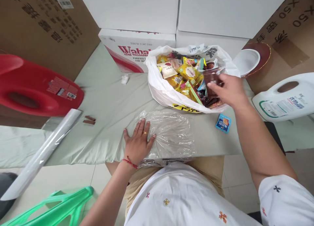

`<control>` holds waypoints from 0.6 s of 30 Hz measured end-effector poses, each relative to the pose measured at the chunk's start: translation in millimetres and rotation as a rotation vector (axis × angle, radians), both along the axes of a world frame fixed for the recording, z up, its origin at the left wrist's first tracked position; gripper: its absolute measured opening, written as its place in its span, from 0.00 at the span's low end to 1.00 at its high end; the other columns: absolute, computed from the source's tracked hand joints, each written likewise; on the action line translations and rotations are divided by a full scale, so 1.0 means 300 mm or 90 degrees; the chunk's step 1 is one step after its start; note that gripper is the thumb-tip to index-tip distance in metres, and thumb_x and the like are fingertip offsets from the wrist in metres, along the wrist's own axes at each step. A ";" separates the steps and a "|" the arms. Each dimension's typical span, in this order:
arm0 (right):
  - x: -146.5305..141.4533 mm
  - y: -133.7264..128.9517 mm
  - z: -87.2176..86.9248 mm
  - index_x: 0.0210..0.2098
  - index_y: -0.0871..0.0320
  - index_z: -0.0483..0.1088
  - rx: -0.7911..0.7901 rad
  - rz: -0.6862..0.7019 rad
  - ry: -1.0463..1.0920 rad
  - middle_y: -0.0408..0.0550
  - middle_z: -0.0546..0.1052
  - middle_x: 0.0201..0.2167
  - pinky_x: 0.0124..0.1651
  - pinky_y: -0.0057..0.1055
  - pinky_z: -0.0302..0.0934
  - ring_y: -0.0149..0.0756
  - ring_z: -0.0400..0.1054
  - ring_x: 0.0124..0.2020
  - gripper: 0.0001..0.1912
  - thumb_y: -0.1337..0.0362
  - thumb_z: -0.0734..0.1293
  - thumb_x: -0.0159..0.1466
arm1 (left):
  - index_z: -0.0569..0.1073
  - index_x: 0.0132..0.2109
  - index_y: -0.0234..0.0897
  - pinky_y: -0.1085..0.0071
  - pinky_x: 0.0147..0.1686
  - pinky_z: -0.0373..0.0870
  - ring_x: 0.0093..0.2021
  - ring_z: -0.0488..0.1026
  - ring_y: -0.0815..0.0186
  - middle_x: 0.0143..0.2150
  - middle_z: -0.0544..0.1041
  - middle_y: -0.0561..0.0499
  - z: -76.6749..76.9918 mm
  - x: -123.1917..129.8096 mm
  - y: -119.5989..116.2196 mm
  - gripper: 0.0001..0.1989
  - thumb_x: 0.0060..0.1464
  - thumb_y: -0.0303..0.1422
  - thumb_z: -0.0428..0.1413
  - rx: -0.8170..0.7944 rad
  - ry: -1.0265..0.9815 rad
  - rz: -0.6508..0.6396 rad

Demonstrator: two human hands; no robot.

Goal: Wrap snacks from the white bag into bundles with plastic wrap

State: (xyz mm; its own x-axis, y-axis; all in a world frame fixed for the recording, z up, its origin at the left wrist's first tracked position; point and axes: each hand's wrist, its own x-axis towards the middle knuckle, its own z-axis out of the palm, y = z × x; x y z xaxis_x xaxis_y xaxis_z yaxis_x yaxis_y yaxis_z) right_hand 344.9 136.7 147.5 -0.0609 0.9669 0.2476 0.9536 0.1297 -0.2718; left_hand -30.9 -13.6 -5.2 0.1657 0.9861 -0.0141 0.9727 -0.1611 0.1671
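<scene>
My left hand (137, 141) lies flat with fingers spread on a clear plastic sheet (174, 131) at the table's front edge. Above the right part of a white plastic bag (160, 92), my right hand (229, 88) grips a dark brown snack packet (210, 82) between thumb and fingers. The bag stands open and is full of wrapped snacks, among them a yellow packet (188, 72) and a cream one (167, 70). A small blue snack packet (222, 123) lies on the cloth just below the bag's right side.
A red jug (36, 88) and a long clear plastic roll (46, 151) are at left, near two brown strips (89, 120). A white detergent bottle (282, 95) and a white bowl (247, 61) are at right. Cartons (137, 53) line the back. A green stool (54, 206) stands below.
</scene>
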 end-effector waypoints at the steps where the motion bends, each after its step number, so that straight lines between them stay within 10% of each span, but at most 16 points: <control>1: -0.027 0.015 -0.004 0.45 0.60 0.78 -0.019 0.022 -0.020 0.51 0.77 0.35 0.42 0.37 0.63 0.44 0.71 0.38 0.17 0.52 0.69 0.68 | 0.56 0.79 0.37 0.21 0.71 0.40 0.79 0.57 0.41 0.80 0.55 0.36 0.000 0.000 0.000 0.35 0.73 0.48 0.39 -0.001 0.001 0.001; 7: -0.152 -0.025 -0.056 0.72 0.58 0.62 -0.131 0.139 -0.084 0.60 0.69 0.62 0.55 0.43 0.68 0.52 0.72 0.56 0.43 0.58 0.75 0.60 | 0.57 0.79 0.38 0.21 0.71 0.38 0.79 0.57 0.42 0.80 0.54 0.37 0.000 0.003 0.002 0.34 0.74 0.48 0.39 -0.001 -0.003 0.001; 18: -0.102 -0.002 -0.014 0.49 0.58 0.78 -0.079 0.062 -0.165 0.57 0.78 0.45 0.44 0.40 0.65 0.52 0.72 0.45 0.17 0.55 0.66 0.67 | 0.55 0.79 0.41 0.20 0.71 0.32 0.79 0.56 0.42 0.81 0.53 0.37 -0.004 0.011 0.005 0.35 0.74 0.50 0.38 0.006 -0.026 0.010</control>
State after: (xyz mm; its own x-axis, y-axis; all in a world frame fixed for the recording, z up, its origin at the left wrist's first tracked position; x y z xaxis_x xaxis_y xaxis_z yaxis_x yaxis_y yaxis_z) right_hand 314.2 136.3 143.4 -0.2008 0.9753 0.0923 0.9779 0.2052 -0.0403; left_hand -27.7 -12.0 -6.5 0.1509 0.9885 0.0021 0.9675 -0.1481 0.2048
